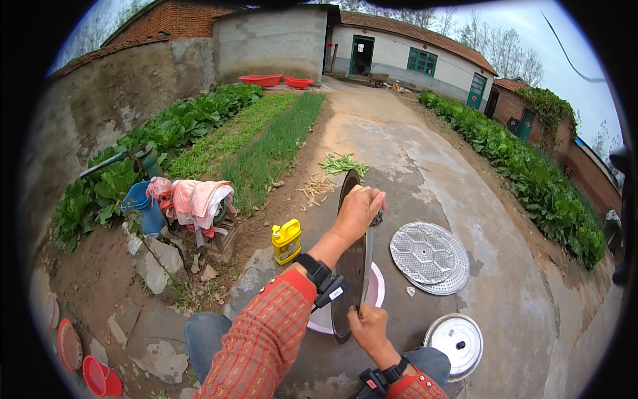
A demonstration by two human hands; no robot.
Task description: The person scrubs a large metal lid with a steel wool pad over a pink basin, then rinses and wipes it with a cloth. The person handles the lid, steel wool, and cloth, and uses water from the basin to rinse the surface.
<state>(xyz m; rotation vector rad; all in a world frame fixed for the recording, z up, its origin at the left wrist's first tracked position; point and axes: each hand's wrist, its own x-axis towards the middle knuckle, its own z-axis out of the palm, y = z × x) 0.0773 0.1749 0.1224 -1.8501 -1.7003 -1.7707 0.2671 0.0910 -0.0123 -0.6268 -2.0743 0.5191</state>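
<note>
A large round metal pan or lid [349,279] stands on edge between my hands, its dark face turned left and seen at a steep slant. My left hand [356,212] reaches to its far upper part, closed around a dark wiry scouring pad [377,219] against the right side. My right hand [369,326] grips the near lower rim, thumb up. Beneath the pan is a pale pink plastic basin [377,287], partly hidden by it; what the basin holds cannot be seen.
Right of the basin lie perforated metal steamer plates [429,257] and a metal pot lid [452,346] with a black knob. A yellow jug [287,241] stands left. Beyond are green pods [344,163] and pale pieces [316,187] on concrete. A cloth-wrapped machine [202,202] stands farther left.
</note>
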